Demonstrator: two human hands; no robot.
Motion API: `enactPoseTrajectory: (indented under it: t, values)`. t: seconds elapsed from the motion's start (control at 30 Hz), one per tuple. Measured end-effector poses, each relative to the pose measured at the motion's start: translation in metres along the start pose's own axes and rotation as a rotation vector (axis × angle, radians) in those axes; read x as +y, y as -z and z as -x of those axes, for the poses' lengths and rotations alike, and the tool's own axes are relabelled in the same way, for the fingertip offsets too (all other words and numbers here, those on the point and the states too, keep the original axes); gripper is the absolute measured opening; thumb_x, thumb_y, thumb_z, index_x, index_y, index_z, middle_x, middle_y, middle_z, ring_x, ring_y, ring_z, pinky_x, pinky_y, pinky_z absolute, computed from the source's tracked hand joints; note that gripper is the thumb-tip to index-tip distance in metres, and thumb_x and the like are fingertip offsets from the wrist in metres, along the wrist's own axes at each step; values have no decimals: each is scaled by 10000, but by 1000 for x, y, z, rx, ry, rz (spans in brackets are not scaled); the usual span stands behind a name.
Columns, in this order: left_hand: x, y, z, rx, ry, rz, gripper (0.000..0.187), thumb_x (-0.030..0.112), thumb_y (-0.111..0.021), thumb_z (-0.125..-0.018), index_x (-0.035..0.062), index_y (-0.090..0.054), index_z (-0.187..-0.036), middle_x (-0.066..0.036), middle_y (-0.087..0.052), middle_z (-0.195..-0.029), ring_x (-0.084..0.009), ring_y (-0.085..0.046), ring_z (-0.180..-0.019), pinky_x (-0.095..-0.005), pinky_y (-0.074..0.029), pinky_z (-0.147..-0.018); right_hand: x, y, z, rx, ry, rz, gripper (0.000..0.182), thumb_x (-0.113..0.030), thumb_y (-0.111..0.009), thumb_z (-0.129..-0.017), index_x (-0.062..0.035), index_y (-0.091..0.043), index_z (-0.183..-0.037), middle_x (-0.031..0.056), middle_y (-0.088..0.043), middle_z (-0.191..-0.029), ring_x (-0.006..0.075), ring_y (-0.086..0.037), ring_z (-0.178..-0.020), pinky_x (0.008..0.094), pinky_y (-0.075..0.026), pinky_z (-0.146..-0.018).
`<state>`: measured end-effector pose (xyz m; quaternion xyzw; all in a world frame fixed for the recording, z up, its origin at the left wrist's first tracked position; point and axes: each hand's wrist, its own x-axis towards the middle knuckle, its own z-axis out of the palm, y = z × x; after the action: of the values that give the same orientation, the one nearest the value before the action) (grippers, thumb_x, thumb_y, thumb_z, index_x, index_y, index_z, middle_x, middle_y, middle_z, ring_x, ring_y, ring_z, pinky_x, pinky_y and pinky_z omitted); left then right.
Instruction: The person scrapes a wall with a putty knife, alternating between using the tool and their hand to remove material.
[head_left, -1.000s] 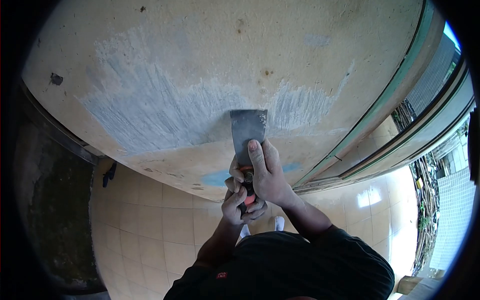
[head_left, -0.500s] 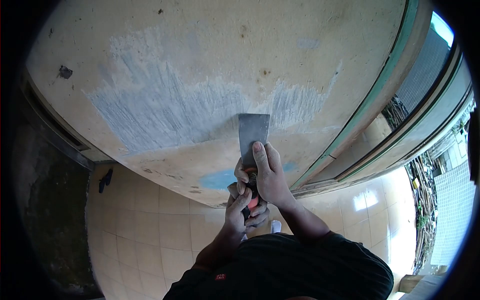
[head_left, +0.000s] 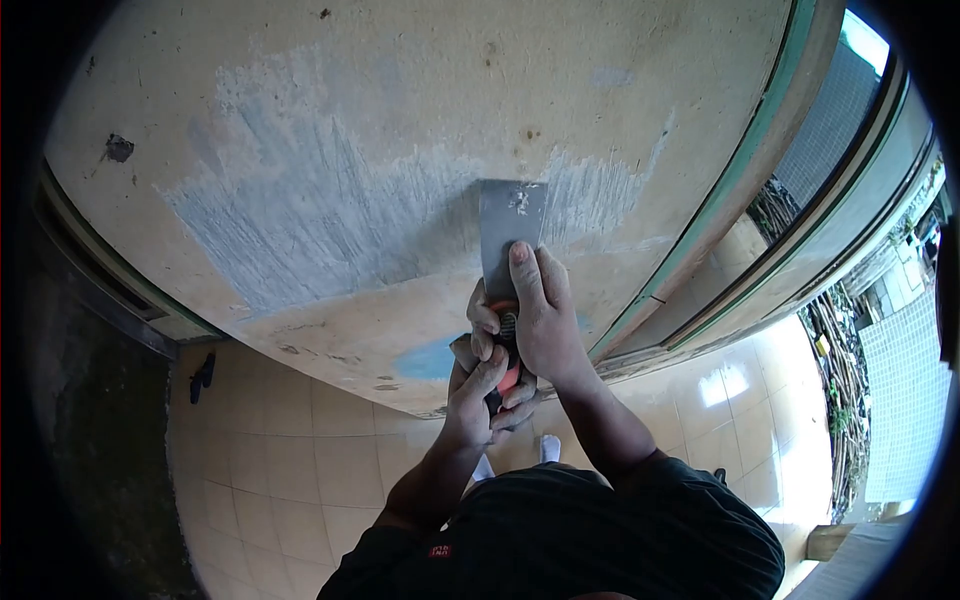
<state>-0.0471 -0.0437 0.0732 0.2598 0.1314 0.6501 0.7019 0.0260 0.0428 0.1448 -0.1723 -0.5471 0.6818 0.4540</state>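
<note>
A wide metal scraper (head_left: pixel 508 232) with a black and red-orange handle points up against the wall, flakes of pale material lying on its blade near the edge. My right hand (head_left: pixel 540 310) grips it high on the handle, thumb and fingers pressed along the lower blade. Below it, my left hand (head_left: pixel 478 395) is wrapped round the lower handle. The blade's edge lies at a scraped, grey-white patch (head_left: pixel 320 210) on the cream wall (head_left: pixel 420 80). A light blue patch (head_left: pixel 428 358) shows lower down, partly hidden by my hands.
A green-edged window frame (head_left: pixel 720 190) runs along the right. At left is a dark doorway-like recess (head_left: pixel 90 300). Tiled floor (head_left: pixel 280 440) lies below, with dark footwear (head_left: pixel 203 378) on it. A stack of sticks (head_left: pixel 840 400) stands outside at far right.
Both hands have pushed the scraper upward along the wall. Pale flakes now show on the blade, which was bare before.
</note>
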Motion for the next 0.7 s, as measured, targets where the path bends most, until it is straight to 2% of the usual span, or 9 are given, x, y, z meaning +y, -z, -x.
enactPoseTrajectory:
  t: [0.07, 0.13, 0.2, 0.33, 0.47, 0.5, 0.6, 0.63, 0.7]
  values:
    - [1, 1, -2, -1, 26, 8, 273, 371, -328, -982, 132, -421, -1076, -8, -418, -592, -47, -310, -321, -178, -251, -283, 0, -3, 4, -2, -5, -69, 296, -291, -304, -1012, -38, -362, -868, 59, -462, -560, 123, -479, -418, 235, -418, -412]
    - [-1, -4, 7, -25, 12, 18, 223, 357, -338, -982, 167, -410, -1074, -14, -422, -604, -46, -309, -324, -177, -256, -285, 9, -3, 13, 63, -53, -88, 338, -352, -322, -1002, -37, -371, -890, 67, -440, -543, 154, -460, -400, 259, -401, -390]
    - [-2, -2, 9, 84, 45, 26, 125, 288, -409, -971, 171, -378, -1003, -57, -439, -623, -58, -289, -358, -171, -243, -320, 13, -3, 11, 77, -24, -99, 334, -349, -317, -1003, -39, -369, -891, 62, -428, -534, 155, -457, -395, 262, -405, -392]
    - [18, -6, -6, -26, 89, 4, 140, 284, -436, -964, 161, -373, -988, -44, -437, -627, -54, -288, -369, -171, -234, -327, 2, -9, 2, 109, -7, -61, 370, -363, -296, -1004, -35, -367, -850, 54, -410, -519, 155, -447, -381, 272, -410, -392]
    - [18, -11, 9, 47, 169, 25, 133, 281, -427, -966, 156, -382, -977, -44, -442, -628, -52, -290, -361, -170, -231, -326, 1, -15, 10, 118, 9, -26, 372, -361, -301, -1004, -34, -371, -840, 49, -405, -519, 152, -444, -381, 276, -415, -397]
    - [13, -12, 11, 107, 60, -8, 147, 290, -431, -963, 151, -387, -975, -37, -442, -621, -55, -311, -348, -176, -228, -316, 6, -17, 12, 148, -36, -24, 362, -355, -309, -1003, -33, -375, -852, 48, -403, -520, 150, -441, -380, 276, -414, -396]
    - [20, -12, 6, 35, 168, -7, 155, 298, -432, -963, 148, -394, -967, -28, -441, -614, -56, -332, -349, -177, -237, -316, 5, -14, 8, 176, -83, -36, 346, -351, -335, -998, -26, -381, -889, 47, -401, -525, 143, -432, -377, 275, -407, -392]
    - [16, -8, 2, -15, 127, -59, 235, 355, -359, -979, 133, -417, -1032, -21, -418, -619, -55, -276, -324, -185, -214, -288, -3, -14, 7, 164, -85, -36, 349, -357, -337, -997, -27, -380, -893, 46, -403, -525, 142, -432, -377, 276, -406, -392]
    - [17, -7, 0, -15, 147, -74, 225, 351, -357, -980, 139, -416, -1026, -21, -418, -619, -56, -280, -324, -185, -214, -288, -6, -13, 7, 148, -53, -15, 356, -374, -343, -993, -35, -379, -894, 38, -403, -525, 136, -432, -379, 275, -401, -387]
